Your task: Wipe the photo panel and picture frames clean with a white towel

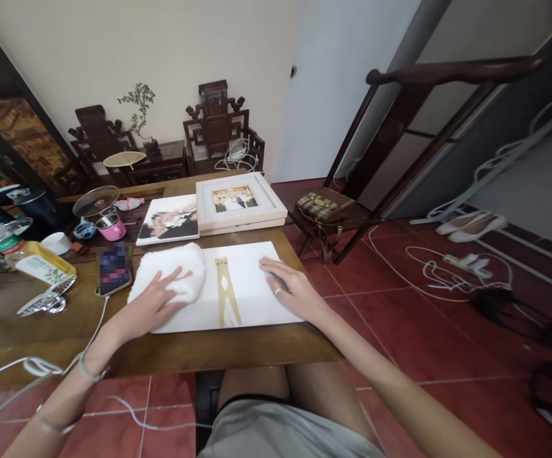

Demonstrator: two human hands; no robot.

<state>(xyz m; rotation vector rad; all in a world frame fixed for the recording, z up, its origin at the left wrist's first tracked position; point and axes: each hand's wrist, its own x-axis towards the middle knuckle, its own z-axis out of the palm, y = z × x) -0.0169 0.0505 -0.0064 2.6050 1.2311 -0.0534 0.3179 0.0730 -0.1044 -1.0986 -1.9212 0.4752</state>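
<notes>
L hand (154, 302) on cloth (180, 270), R hand (288, 289) on board (247, 305)

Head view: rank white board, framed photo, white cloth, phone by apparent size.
1. white board
2. framed photo
3. white cloth
4. phone
The frame lies farther from the camera, so its true size against the board is unsure.

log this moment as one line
left hand flat on white cloth | right hand flat on white board | gold strut lies on board between hands, untouched | phone left of cloth
</notes>
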